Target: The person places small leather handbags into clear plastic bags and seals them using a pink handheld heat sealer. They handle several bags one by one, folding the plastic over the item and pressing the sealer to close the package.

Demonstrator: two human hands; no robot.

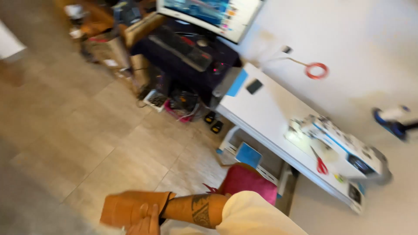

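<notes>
Low in view, tan leather piece (130,208) over the tiled floor (87,130), clasped by a hand (146,224); which hand, and its grip, cannot tell. Tattooed forearm (196,209) beside it. Pink stool cushion (250,182) next. Sewing machine (337,146) with red scissors (321,164) near white counter's (265,109) front edge.

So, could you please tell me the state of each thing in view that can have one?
Monitor: switched on, screen lit.
Red-handled scissors: lying on the white table.
Sewing machine: standing on the white table.
Pink cushion: on the seat beside the table.
Tan fabric piece: held in the hands; the grip is blurred.
</notes>
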